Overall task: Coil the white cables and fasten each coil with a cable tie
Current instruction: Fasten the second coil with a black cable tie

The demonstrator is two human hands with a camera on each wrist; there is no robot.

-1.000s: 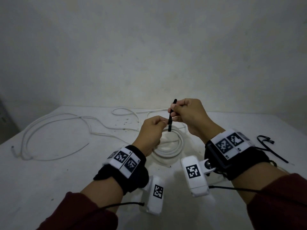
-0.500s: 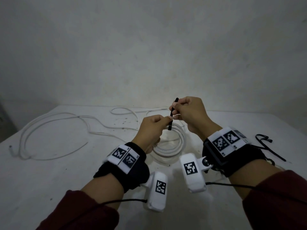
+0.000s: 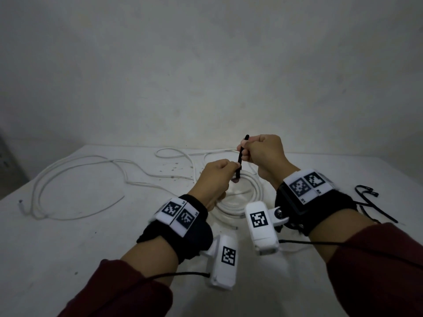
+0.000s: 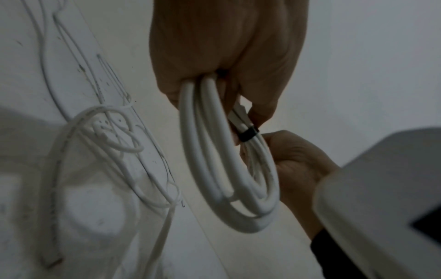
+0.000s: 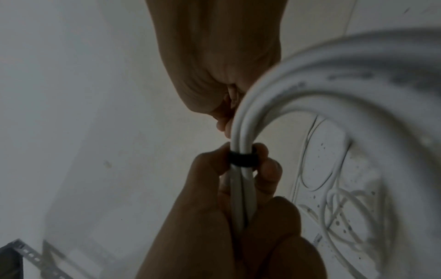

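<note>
A coiled white cable (image 3: 248, 197) hangs between my hands above the table. My left hand (image 3: 231, 170) grips the coil's strands; its thumb and a finger pinch them at the black cable tie (image 3: 240, 156) looped round them. In the left wrist view the tie's band (image 4: 248, 134) wraps the coil (image 4: 214, 160) just below my left hand (image 4: 238, 98). My right hand (image 3: 246, 154) is a fist gripping the tie's tail, which sticks up past the knuckles. The right wrist view shows the band (image 5: 242, 157) tight round the strands (image 5: 241, 188).
A second, loose white cable (image 3: 68, 177) sprawls in wide loops over the left and back of the white table (image 3: 68, 248). Spare black ties (image 3: 368, 197) lie at the right, beyond my right wrist. A plain wall stands behind.
My right hand has drawn the tie's tail a little upward, and both hands have lifted slightly with the coil. The loose cable has not moved.
</note>
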